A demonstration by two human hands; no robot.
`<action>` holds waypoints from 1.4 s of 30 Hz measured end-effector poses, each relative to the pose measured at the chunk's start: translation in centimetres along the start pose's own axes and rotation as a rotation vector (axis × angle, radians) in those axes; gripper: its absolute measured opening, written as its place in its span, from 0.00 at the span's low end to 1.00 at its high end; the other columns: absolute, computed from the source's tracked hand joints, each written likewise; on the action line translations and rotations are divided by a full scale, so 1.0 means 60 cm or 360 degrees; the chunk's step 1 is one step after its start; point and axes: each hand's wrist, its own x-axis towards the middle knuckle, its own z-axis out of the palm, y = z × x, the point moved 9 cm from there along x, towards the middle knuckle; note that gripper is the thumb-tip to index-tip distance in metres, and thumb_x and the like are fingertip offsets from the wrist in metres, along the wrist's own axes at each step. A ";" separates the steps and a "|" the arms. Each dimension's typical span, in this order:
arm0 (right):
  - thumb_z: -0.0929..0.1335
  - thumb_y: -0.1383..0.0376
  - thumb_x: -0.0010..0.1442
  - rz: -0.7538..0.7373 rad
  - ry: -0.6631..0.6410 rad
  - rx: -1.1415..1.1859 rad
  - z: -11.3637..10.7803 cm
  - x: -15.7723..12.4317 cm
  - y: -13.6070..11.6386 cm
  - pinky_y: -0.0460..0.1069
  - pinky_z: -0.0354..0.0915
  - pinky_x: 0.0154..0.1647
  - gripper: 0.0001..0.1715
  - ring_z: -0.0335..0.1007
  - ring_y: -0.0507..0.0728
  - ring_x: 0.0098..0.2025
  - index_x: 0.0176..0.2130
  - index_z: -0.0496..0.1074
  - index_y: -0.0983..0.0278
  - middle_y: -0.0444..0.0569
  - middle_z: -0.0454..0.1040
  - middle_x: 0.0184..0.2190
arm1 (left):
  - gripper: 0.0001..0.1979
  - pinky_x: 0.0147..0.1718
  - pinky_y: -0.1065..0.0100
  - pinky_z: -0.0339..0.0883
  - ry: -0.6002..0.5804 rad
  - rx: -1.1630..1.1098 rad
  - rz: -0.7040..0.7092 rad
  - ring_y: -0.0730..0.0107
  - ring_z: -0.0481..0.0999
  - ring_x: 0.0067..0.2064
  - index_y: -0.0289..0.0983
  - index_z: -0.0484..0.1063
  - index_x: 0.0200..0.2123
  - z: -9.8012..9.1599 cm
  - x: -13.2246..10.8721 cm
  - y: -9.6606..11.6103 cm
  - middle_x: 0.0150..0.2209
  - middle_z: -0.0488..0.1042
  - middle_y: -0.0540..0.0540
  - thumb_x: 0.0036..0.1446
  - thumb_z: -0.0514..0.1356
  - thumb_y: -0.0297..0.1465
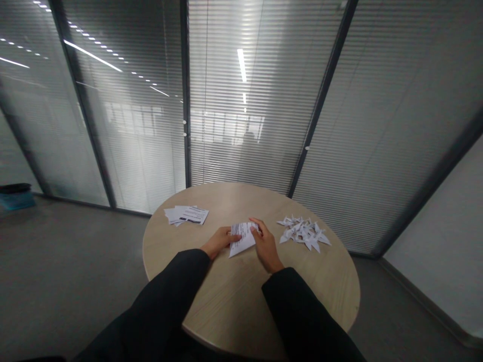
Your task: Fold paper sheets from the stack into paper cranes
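A printed white paper sheet point(242, 238), folded into a pointed shape, lies on the round wooden table point(226, 291). My left hand point(219, 242) presses its left edge with the fingers pinched on it. My right hand point(266, 245) holds its right side, fingers laid over the upper corner. Both arms wear black sleeves.
A pile of several folded white paper cranes point(304, 233) lies to the right of my hands. A small stack of printed sheets point(186, 214) sits at the table's far left. Glass walls with blinds stand behind the table. A blue bin point(15, 196) is on the floor at far left.
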 end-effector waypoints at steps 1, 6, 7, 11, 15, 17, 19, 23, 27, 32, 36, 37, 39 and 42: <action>0.59 0.61 0.62 -0.0071 0.0030 -0.0075 -0.003 0.000 -0.008 0.54 0.65 0.45 0.18 0.68 0.58 0.44 0.50 0.67 0.62 0.52 0.71 0.46 | 0.19 0.25 0.72 0.56 -0.0006 -0.0028 -0.0018 0.72 0.69 0.25 0.30 0.73 0.32 0.001 -0.001 -0.001 0.27 0.74 0.45 0.38 0.67 0.37; 0.57 0.72 0.58 -0.0488 -0.0047 -0.0502 0.012 -0.009 -0.054 0.60 0.53 0.59 0.26 0.56 0.59 0.58 0.54 0.65 0.63 0.54 0.65 0.54 | 0.15 0.23 0.73 0.56 0.0128 -0.0135 0.0016 0.73 0.70 0.25 0.31 0.74 0.31 -0.014 -0.003 0.001 0.25 0.74 0.47 0.38 0.68 0.33; 0.57 0.74 0.55 -0.0567 -0.0144 -0.0569 0.025 -0.014 -0.061 0.60 0.51 0.60 0.29 0.54 0.58 0.60 0.55 0.64 0.63 0.53 0.64 0.55 | 0.14 0.23 0.74 0.57 0.0160 -0.0173 0.0018 0.73 0.70 0.25 0.31 0.74 0.30 -0.018 -0.001 0.000 0.25 0.74 0.47 0.38 0.68 0.32; 0.59 0.77 0.48 -0.0766 -0.0515 -0.0768 0.077 -0.039 -0.078 0.60 0.44 0.63 0.37 0.50 0.58 0.62 0.58 0.60 0.66 0.53 0.63 0.57 | 0.12 0.27 0.73 0.63 0.0227 -0.0414 0.0021 0.72 0.73 0.27 0.30 0.74 0.32 -0.026 0.005 -0.006 0.27 0.75 0.46 0.41 0.67 0.28; 0.60 0.77 0.49 -0.0752 -0.0623 -0.0851 0.090 -0.046 -0.081 0.59 0.45 0.62 0.36 0.55 0.58 0.59 0.58 0.60 0.66 0.54 0.65 0.55 | 0.10 0.29 0.74 0.66 0.0215 -0.0614 0.0003 0.72 0.74 0.28 0.29 0.74 0.33 -0.022 0.006 -0.006 0.29 0.77 0.43 0.43 0.65 0.24; 0.60 0.77 0.51 -0.0733 -0.0621 -0.0891 0.087 -0.044 -0.081 0.58 0.49 0.60 0.33 0.58 0.59 0.56 0.57 0.61 0.66 0.54 0.67 0.53 | 0.09 0.30 0.74 0.68 0.0201 -0.0658 -0.0044 0.72 0.75 0.29 0.29 0.73 0.33 -0.019 0.005 -0.007 0.30 0.77 0.42 0.45 0.63 0.22; 0.61 0.76 0.53 -0.0746 -0.0591 -0.0938 0.082 -0.040 -0.083 0.57 0.53 0.56 0.29 0.60 0.60 0.52 0.55 0.63 0.66 0.55 0.69 0.49 | 0.08 0.31 0.73 0.69 0.0199 -0.0694 -0.0072 0.70 0.76 0.30 0.28 0.73 0.34 -0.017 0.004 -0.007 0.31 0.77 0.40 0.47 0.61 0.20; 0.62 0.73 0.57 -0.0870 -0.0496 -0.0987 0.075 -0.039 -0.093 0.58 0.56 0.52 0.21 0.62 0.60 0.47 0.50 0.68 0.63 0.54 0.71 0.43 | 0.08 0.33 0.72 0.71 0.0221 -0.0803 -0.0104 0.69 0.77 0.31 0.26 0.73 0.35 -0.020 0.001 -0.005 0.32 0.77 0.38 0.49 0.58 0.18; 0.62 0.73 0.59 -0.1000 -0.0408 -0.0978 0.070 -0.042 -0.106 0.60 0.54 0.54 0.15 0.63 0.59 0.44 0.43 0.72 0.61 0.51 0.72 0.38 | 0.10 0.34 0.72 0.71 0.0120 -0.0982 -0.0099 0.67 0.78 0.33 0.24 0.72 0.38 -0.013 0.001 0.001 0.35 0.77 0.35 0.51 0.55 0.17; 0.60 0.72 0.61 -0.1058 -0.0281 -0.0925 0.056 -0.041 -0.120 0.59 0.56 0.54 0.15 0.63 0.58 0.41 0.38 0.73 0.60 0.50 0.72 0.34 | 0.13 0.41 0.68 0.71 0.0056 -0.1132 -0.0083 0.62 0.77 0.42 0.22 0.69 0.42 -0.011 0.008 0.001 0.41 0.75 0.33 0.53 0.53 0.17; 0.60 0.71 0.62 -0.1075 -0.0199 -0.0950 0.045 -0.039 -0.124 0.57 0.59 0.51 0.14 0.63 0.58 0.40 0.38 0.74 0.62 0.51 0.72 0.33 | 0.11 0.43 0.67 0.70 0.0062 -0.1085 -0.0060 0.61 0.76 0.43 0.24 0.69 0.41 -0.017 0.013 -0.004 0.41 0.75 0.33 0.54 0.54 0.19; 0.60 0.71 0.62 -0.1069 -0.0183 -0.0964 0.044 -0.039 -0.123 0.57 0.59 0.51 0.14 0.63 0.58 0.40 0.38 0.74 0.63 0.51 0.72 0.34 | 0.10 0.43 0.67 0.70 0.0078 -0.1057 -0.0062 0.61 0.76 0.43 0.25 0.70 0.41 -0.019 0.012 -0.005 0.41 0.75 0.34 0.54 0.55 0.19; 0.60 0.72 0.62 -0.1050 -0.0160 -0.1000 0.042 -0.037 -0.119 0.57 0.60 0.51 0.14 0.63 0.59 0.42 0.38 0.74 0.64 0.52 0.72 0.35 | 0.09 0.42 0.68 0.70 0.0129 -0.1005 -0.0079 0.62 0.76 0.42 0.26 0.70 0.39 -0.024 0.010 -0.007 0.40 0.76 0.35 0.53 0.56 0.20; 0.61 0.71 0.61 -0.1054 -0.0199 -0.1050 0.050 -0.038 -0.115 0.58 0.59 0.53 0.13 0.63 0.59 0.44 0.40 0.73 0.64 0.53 0.72 0.38 | 0.08 0.40 0.69 0.70 0.0192 -0.0970 -0.0098 0.64 0.77 0.41 0.28 0.70 0.38 -0.028 0.004 -0.006 0.38 0.76 0.38 0.54 0.55 0.19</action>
